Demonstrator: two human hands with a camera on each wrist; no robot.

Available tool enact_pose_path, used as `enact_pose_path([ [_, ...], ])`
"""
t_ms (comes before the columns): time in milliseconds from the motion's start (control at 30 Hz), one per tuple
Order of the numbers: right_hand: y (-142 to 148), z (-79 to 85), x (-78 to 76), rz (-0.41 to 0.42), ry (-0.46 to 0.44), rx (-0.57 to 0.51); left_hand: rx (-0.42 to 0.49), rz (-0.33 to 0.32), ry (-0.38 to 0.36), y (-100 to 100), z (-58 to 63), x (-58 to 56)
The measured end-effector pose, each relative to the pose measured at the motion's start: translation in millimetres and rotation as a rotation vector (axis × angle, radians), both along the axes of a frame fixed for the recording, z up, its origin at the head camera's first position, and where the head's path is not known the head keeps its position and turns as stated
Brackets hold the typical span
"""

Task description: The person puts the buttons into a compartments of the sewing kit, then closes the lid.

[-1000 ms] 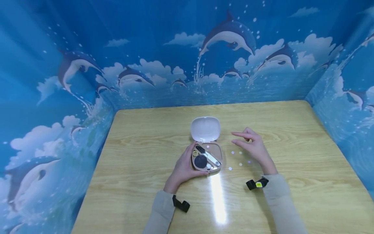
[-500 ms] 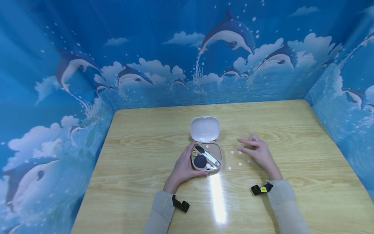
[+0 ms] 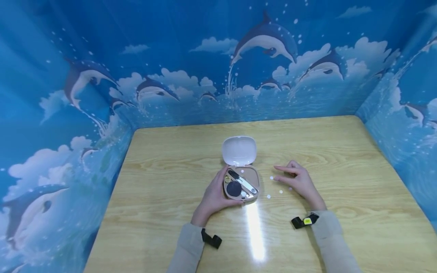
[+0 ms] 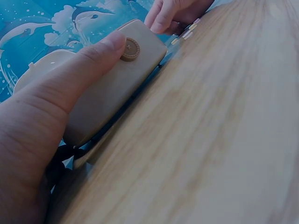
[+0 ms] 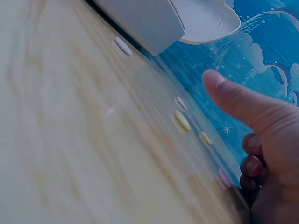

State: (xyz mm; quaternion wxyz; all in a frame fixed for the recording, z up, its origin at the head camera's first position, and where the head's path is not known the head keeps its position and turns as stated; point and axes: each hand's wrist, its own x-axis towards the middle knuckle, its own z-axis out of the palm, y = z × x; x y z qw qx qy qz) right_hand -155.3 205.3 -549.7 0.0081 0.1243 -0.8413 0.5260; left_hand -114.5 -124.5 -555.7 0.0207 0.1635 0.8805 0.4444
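My left hand [image 3: 216, 194] grips the left side of an open tan sewing box [image 3: 252, 174], its thumb along the front near a button-shaped clasp [image 4: 131, 49]. Inside lie a black-and-white slim tool [image 3: 244, 181], a dark round piece [image 3: 234, 188], a small gold ring [image 3: 227, 178] and small pale discs. To the right of the box hovers my right hand [image 3: 300, 182], thumb and index finger stretched out with a gap between them, other fingers curled. Nothing shows in that gap. Below its fingertips, small button-like discs, among them a yellow one [image 5: 181, 121] and a pink one [image 5: 224, 178], lie on the table.
The white lid [image 3: 239, 150] stands raised behind the box. A wooden table [image 3: 164, 174] carries everything, with a bright glare streak in front of the box. Blue dolphin-print cloth [image 3: 191, 83] borders the back and sides.
My right hand first drew back to the right and toward me, then moved slightly left, low over the discs, covering one. The left hand and box stay put.
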Motion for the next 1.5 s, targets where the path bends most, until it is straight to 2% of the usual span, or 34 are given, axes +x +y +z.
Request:
enact_pose_path([
  [300, -5.1, -9.8, -2.0, 0.011, 0.14, 0.148, -0.004, -0.001, 0.002, 0.6, -0.6, -0.6],
  [533, -8.6, -7.7, -0.4, 0.002, 0.228, 0.192, -0.002, 0.0, -0.001, 1.7, -1.1, -0.4],
  [1000, -10.5, -7.1, -0.7, -0.026, 0.206, 0.178, 0.009, -0.004, 0.005, 0.3, -1.9, -1.7],
  [1200, -10.3, -9.3, 0.1, -0.027, 0.194, 0.157, -0.021, -0.007, 0.013, -0.4, -3.4, -2.0],
  [1500, -10.5, -9.4, 0.1, -0.024, 0.212, 0.128, -0.012, 0.002, 0.001, -1.0, -3.3, -1.2],
])
